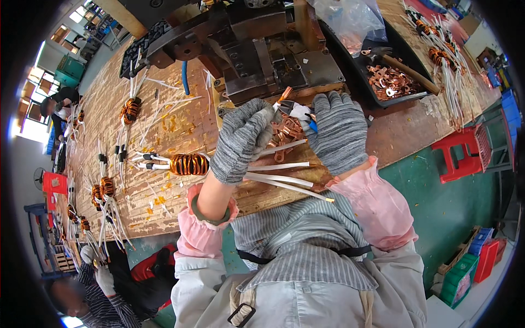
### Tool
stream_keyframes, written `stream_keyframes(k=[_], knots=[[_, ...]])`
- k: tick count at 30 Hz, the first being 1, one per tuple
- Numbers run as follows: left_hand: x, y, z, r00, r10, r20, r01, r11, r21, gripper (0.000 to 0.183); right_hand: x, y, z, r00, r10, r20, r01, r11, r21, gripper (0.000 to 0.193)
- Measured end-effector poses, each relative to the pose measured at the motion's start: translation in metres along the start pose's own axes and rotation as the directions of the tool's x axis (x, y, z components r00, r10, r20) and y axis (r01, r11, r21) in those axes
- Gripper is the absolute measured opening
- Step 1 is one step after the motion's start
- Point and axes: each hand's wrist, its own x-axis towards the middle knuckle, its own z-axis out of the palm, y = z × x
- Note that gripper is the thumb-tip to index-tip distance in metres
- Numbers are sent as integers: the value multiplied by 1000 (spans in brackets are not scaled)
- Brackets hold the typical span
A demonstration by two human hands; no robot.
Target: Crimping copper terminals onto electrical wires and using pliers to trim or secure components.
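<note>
My left hand [243,136], in a grey knit glove, is closed around a white wire whose stripped copper strands [284,94] point up toward the press. My right hand [340,131], gloved alike, curls beside it over a small blue-and-dark tool [313,124]; its kind is mostly hidden. A white scrap [300,112] shows between the hands. Below them lies a pile of copper terminal lugs [287,133]. An orange copper-wound ring coil [189,164] rests left of my left wrist, and several white leads [281,179] stick out to the wrist's right.
A dark metal press [246,49] stands just beyond my hands. To its right, a black tray [377,101] holds lugs, a plastic bag and a wooden-handled hammer [410,72]. More coils [130,111] lie leftward. A co-worker's gloved hands [104,279] handle wires at lower left.
</note>
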Motion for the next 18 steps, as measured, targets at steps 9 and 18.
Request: stream_keyframes(k=[9, 18], knots=[[1, 1, 5, 999, 52, -16, -51, 996, 80, 21, -8, 6, 11, 995, 98, -19, -75, 851, 520, 26], [11, -15, 15, 891, 447, 73, -418, 750, 512, 19, -50, 88, 12, 768, 567, 297, -216, -207, 954, 16]])
